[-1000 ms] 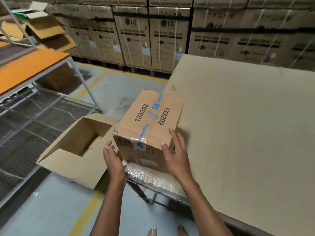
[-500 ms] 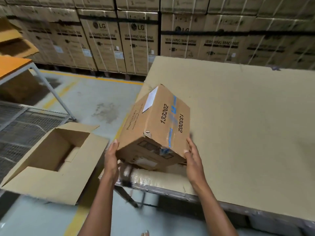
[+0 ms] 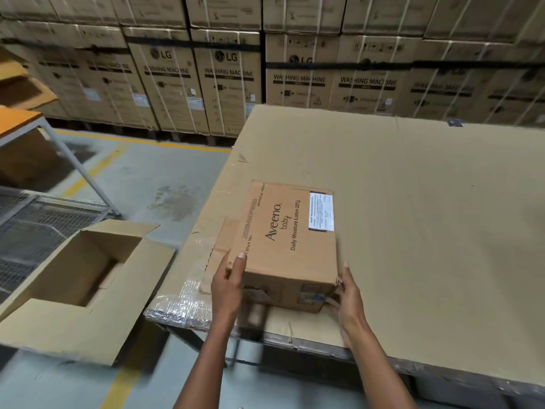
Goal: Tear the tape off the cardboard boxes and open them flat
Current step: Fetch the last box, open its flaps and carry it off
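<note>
Resting at the lower centre of the frame, the closed brown cardboard box printed "Aveeno baby Daily Moisture Lotion" lies with that printed face up on the large table covered in flat tan cardboard sheet, close to the table's near edge. Your left hand grips the box's near left corner, thumb on the top face and the other fingers around the side. Your right hand is pressed against the near right corner with its fingers loosely curled along the side; how firmly it grips, you cannot tell from this view. A white printed label sits on the top face at the box's far right corner. On the near end face, a scrap of blue tape shows near your right hand. Clear plastic wrap covers the table's near left corner. At the lower left of the frame, an open, empty brown cardboard box stands apart from the table with its flaps spread. Across the top of the frame stands a wall of stacked cartons printed "LG Washing Machine".
</note>
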The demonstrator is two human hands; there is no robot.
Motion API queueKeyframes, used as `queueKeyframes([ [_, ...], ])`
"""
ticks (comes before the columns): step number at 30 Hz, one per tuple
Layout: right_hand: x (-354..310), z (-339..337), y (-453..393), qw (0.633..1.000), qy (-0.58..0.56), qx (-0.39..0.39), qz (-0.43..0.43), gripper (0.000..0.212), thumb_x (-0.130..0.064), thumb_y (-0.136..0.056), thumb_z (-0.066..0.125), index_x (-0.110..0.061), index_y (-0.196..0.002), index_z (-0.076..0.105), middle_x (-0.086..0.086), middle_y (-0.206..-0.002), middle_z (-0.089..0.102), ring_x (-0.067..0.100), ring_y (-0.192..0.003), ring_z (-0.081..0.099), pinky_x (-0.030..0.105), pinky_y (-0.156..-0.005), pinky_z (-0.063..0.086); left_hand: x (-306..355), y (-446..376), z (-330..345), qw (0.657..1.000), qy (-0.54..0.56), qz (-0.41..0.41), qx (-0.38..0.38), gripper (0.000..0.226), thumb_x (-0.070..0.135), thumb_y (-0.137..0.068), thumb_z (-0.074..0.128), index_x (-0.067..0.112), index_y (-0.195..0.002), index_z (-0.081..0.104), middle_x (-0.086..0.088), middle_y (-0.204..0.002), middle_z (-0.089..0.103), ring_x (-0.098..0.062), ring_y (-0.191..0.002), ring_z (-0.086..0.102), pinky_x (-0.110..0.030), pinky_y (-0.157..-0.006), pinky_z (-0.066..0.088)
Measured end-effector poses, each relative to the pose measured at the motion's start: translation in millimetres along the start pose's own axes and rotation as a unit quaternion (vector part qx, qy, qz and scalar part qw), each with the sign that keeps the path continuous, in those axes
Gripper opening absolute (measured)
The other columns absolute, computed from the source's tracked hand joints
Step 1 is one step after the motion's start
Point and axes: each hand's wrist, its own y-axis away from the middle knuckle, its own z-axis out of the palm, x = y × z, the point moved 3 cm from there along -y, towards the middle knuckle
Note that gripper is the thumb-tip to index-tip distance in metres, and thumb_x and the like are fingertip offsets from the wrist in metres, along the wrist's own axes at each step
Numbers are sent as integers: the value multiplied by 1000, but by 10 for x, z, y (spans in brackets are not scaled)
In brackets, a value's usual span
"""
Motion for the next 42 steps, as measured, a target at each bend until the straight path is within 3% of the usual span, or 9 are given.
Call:
queueKeyframes([
  [4, -171, 24, 59, 997, 31, -25, -64, 48, -73, -94, 48, -41, -126, 65, -9, -121, 72, 14, -114, 64, 41, -94, 52, 32, 19, 12, 1000, 9, 3, 10, 66, 71, -85, 58, 33, -138, 65, 16, -130, 70, -4, -124, 61, -28, -102, 45],
  [10, -222, -11, 0, 994, 61, -11, -94, 35, -51, -103, 53, -26, -125, 65, -6, -114, 73, 13, -106, 67, 27, -78, 49, 102, 80, 60, 1000, 6, 10, -11, 54, 68, -95, 55, 36, -139, 61, 16, -134, 68, 6, -114, 64, -32, -106, 45],
  [14, -181, -242, -99, 996, 24, -4, -82, 32, -50, -104, 52, -29, -120, 71, -4, -107, 78, 22, -107, 69, 43, -91, 58, 132, 141, 89, 999, 15, 15, -29, 75, 86, -90, 28, 42, -140, 62, 13, -136, 69, -8, -128, 61, -37, -110, 44],
  [18, -139, -527, -201, 997, -4, 17, -79, 35, -48, -103, 54, -30, -129, 67, 1, -116, 76, 27, -114, 68, 53, -101, 55, 213, 94, 131, 996, -45, 61, -50, 43, 60, -103, 48, 39, -135, 66, 16, -137, 66, 0, -127, 59, -34, -108, 49],
  [23, -81, -880, -306, 995, -24, 68, -67, 34, -39, -109, 45, -18, -129, 62, 13, -121, 69, 28, -108, 65, 49, -94, 55, 210, -10, 173, 989, -109, 78, -68, 33, 46, -101, 62, 39, -133, 68, 15, -134, 65, -3, -121, 61, -41, -105, 54],
  [27, -7, -1148, -376, 994, -65, 76, -32, 35, -35, -111, 43, -15, -132, 62, 16, -122, 70, 31, -112, 65, 52, -96, 55, 254, 36, 306, 978, -162, 110, -75, 47, 61, -90, 63, 35, -128, 72, 15, -130, 67, -3, -121, 62, -48, -105, 53],
  [34, 72, -1540, -337, 978, 24, 208, -27, 24, -20, -102, 62, -14, -124, 68, 12, -119, 71, 26, -107, 65, 37, -85, 53, 422, 300, 782, 944, -276, 170, -67, 36, 49, -97, 64, 36, -131, 70, 15, -147, 56, -7, -139, 44, -42, -114, 22],
  [38, -57, -1678, -255, 960, 17, 272, -64, 26, -6, -97, 64, -16, -119, 74, 3, -118, 73, 23, -110, 67, 46, -101, 55, 452, 456, 1037, 950, -241, 171, -101, 51, 59, -91, 57, 37, -136, 65, 20, -150, 52, -2, -139, 44, -49, -120, 27],
  [42, -308, -1714, -167, 964, -31, 238, -115, 21, -14, -100, 63, -21, -114, 75, 0, -114, 75, 22, -111, 69, 45, -101, 56, 489, 614, 1291, 944, -245, 185, -117, 47, 55, -94, 63, 37, -138, 64, 23, -152, 49, -2, -141, 41, -29, -117, 22],
])
